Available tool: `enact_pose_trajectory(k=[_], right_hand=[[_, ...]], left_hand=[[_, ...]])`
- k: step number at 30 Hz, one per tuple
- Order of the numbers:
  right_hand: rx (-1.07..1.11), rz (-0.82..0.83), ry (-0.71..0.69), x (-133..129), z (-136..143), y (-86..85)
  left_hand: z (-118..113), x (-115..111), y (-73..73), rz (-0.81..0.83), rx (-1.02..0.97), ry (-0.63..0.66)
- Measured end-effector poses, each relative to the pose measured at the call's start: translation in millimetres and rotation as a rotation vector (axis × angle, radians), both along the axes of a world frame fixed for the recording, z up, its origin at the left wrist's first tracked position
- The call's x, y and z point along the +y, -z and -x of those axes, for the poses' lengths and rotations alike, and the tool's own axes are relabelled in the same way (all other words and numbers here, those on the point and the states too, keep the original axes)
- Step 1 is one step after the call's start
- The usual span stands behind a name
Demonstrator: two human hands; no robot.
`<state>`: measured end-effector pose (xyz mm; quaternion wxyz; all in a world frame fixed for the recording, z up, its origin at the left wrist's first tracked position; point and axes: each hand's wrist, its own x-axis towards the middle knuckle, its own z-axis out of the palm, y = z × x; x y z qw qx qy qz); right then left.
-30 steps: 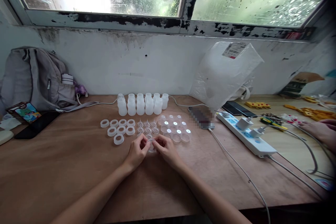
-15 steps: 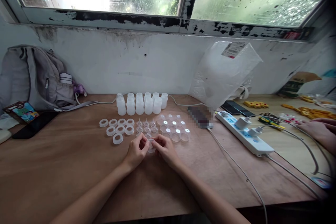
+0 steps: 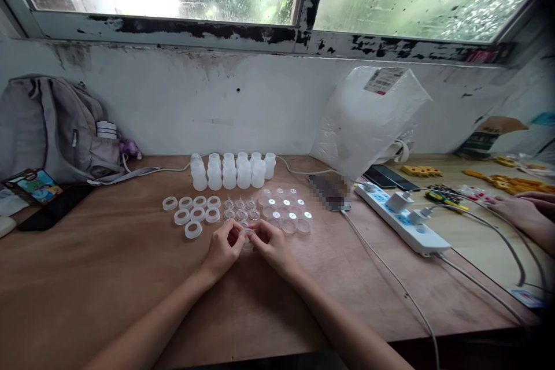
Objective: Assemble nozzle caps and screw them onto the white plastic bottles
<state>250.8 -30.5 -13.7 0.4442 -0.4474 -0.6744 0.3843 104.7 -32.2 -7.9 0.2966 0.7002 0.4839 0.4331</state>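
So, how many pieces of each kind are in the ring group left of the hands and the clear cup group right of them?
White rings: 8
Clear cups: 9
Total: 17

Your left hand [image 3: 223, 245] and right hand [image 3: 271, 244] cover most of the clear piece [image 3: 247, 234] in your fingertips; can't tell how it's seated or whether it's one part or two. They also block the nearest clear pointed parts [image 3: 241, 214], so no firm count. Your forearms run off the bottom edge. Back-row bottles [image 3: 269, 165] partly hidden behind the front row. Phone [image 3: 329, 192] screen pixelated. Bag label [image 3: 385, 80] too small to read. Backpack [image 3: 26, 121] clipped left; co-worker's hand [image 3: 515, 214] blurred, cut off right.
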Motion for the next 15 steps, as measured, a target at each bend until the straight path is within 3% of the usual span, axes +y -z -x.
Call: enact_pose_trajectory(k=[5, 10, 15], right_hand=[[-0.081, -0.139, 0.031, -1.4, 2.4, -3.1], [-0.134, -0.217, 0.084, -1.5, 5.3, 0.7], [-0.106, -0.179, 0.045, -1.2, 4.8, -2.0]], left_hand=[[1.0, 2.9, 0.3, -0.048, 0.058, 0.057], [-0.4, 1.7, 1.0, -0.100, 0.117, 0.015], [0.7, 0.8, 6.0, -0.097, 0.144, -0.025]])
